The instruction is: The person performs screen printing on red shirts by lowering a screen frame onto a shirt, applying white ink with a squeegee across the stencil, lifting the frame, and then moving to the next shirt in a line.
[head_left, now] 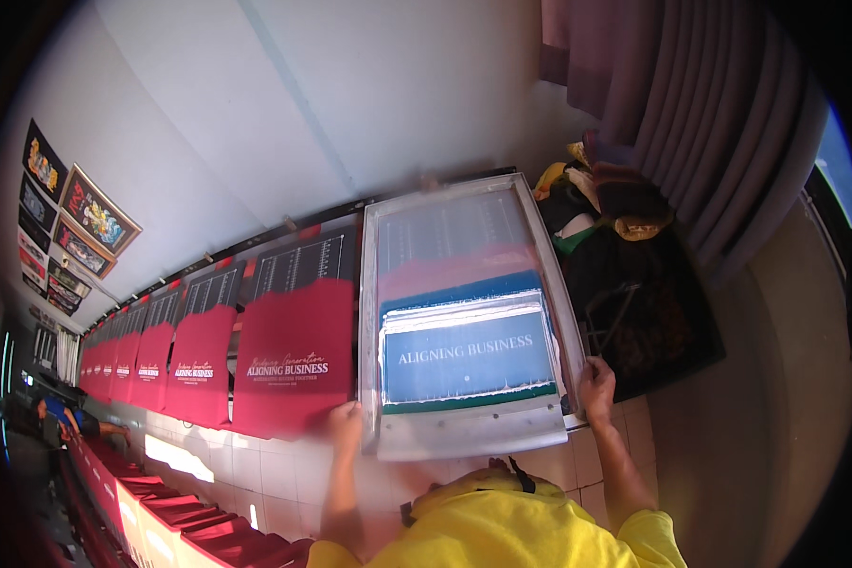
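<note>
A screen printing frame (372, 312) with metal sides and a pale mesh lies in front of me, over a red T-shirt seen dimly through the mesh. Its lower half carries a blue stencil panel (464, 374) with white lettering, bordered by whitish tape. At the lower left corner, my left hand (347, 422) is closed on the frame's side; it is slightly blurred and its fingertips are partly hidden. Lower on the right side, my right hand (597, 386) grips the opposite edge with bent fingers. A grey metal plate (478, 434) spans the frame's near end.
Red T-shirts (292, 327) with white print lie on dark boards in a row to the left. More red cloth (151, 506) is laid out behind, near another person (62, 417). Piled cloths (625, 199) and a dark surface (653, 322) stand right, below a curtain (710, 114).
</note>
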`<action>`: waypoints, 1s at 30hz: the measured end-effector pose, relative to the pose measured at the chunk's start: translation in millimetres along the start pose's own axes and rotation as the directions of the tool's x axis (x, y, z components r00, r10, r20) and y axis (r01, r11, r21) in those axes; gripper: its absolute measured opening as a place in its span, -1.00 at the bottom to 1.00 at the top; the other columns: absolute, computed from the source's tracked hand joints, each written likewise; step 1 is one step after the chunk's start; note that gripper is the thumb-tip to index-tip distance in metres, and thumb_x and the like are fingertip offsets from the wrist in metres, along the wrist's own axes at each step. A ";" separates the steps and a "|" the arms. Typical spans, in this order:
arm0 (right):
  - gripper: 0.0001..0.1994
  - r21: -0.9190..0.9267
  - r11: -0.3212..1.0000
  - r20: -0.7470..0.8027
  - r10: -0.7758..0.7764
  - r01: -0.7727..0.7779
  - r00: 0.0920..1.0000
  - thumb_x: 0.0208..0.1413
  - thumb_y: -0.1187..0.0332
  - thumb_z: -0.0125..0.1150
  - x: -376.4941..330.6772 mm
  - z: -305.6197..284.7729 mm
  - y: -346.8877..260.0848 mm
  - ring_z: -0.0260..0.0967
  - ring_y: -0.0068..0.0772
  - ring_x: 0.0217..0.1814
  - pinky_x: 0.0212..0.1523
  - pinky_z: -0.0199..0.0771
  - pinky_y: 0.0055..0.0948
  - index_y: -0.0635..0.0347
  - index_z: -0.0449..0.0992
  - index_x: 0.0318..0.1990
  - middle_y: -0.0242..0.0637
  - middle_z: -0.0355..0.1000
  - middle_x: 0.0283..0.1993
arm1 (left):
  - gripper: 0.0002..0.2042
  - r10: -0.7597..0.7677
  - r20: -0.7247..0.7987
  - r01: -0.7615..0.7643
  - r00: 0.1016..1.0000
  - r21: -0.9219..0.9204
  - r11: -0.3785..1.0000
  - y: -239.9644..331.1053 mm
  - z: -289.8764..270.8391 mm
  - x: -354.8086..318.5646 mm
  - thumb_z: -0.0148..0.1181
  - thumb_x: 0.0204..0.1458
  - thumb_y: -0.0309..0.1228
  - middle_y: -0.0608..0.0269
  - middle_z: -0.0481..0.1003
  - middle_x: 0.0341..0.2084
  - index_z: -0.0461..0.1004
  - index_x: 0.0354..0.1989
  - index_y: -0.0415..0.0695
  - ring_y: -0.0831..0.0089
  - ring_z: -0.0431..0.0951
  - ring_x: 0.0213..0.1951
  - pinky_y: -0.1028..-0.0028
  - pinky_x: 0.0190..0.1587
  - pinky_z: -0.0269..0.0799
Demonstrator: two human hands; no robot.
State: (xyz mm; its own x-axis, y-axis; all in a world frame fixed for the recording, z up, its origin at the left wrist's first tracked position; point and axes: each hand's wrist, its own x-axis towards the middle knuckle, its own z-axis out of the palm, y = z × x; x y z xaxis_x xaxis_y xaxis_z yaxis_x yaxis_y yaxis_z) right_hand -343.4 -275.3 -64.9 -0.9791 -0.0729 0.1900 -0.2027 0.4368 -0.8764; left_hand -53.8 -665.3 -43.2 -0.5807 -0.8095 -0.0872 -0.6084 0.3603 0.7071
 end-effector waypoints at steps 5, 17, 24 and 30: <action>-0.82 -0.003 1.000 0.004 -0.018 0.018 1.000 0.11 0.51 0.07 1.7 3.4 18.9 0.51 -0.15 -0.27 -0.16 0.46 -0.36 0.43 0.53 -0.20 0.00 0.54 -0.31 | -0.74 -0.026 0.003 0.026 1.000 -0.065 0.998 -1.6 0.0 -0.8 0.10 0.16 -0.32 0.18 0.52 -0.57 0.57 -0.24 -0.31 0.48 0.47 -0.47 0.41 -0.32 0.37; -0.79 0.009 0.998 -0.005 0.067 -0.067 0.998 0.11 0.45 0.08 2.6 8.4 27.8 0.53 -0.13 -0.25 -0.16 0.48 -0.34 0.36 0.53 -0.14 0.03 0.54 -0.27 | -0.77 -0.037 0.019 0.038 0.999 -0.067 0.997 -16.1 5.1 12.5 0.15 0.12 -0.41 0.41 0.40 -0.61 0.55 -0.30 -0.40 0.62 0.33 -0.45 0.44 -0.36 0.30; -0.77 -0.026 0.985 0.034 0.171 -0.170 0.985 0.14 0.41 0.05 6.2 -1.7 4.6 0.47 0.18 -0.02 0.01 0.45 -0.17 0.29 0.53 -0.11 0.14 0.51 -0.14 | -0.75 0.054 -0.063 -0.059 0.997 -0.080 0.995 -48.1 20.2 14.7 0.14 0.14 -0.41 0.44 0.38 -0.60 0.53 -0.30 -0.44 0.62 0.29 -0.46 0.46 -0.36 0.28; -0.77 0.097 0.985 0.091 0.136 -0.144 0.987 0.17 0.41 0.06 4.0 11.2 14.7 0.48 0.13 -0.04 -0.02 0.46 -0.21 0.29 0.50 -0.07 0.10 0.52 -0.14 | -0.74 0.047 -0.162 -0.058 0.986 -0.065 0.996 -54.5 15.4 10.1 0.09 0.16 -0.42 0.35 0.45 -0.56 0.52 -0.36 -0.45 0.57 0.37 -0.42 0.42 -0.28 0.34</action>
State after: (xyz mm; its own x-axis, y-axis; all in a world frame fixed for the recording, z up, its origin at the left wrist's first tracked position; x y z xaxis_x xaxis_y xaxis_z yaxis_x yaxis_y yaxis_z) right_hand -350.6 -279.1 -82.0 -0.9951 -0.0943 0.0282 -0.0600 0.3536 -0.9335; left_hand -34.9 -686.0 -93.4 -0.5134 -0.8561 0.0603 -0.5375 0.3755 0.7551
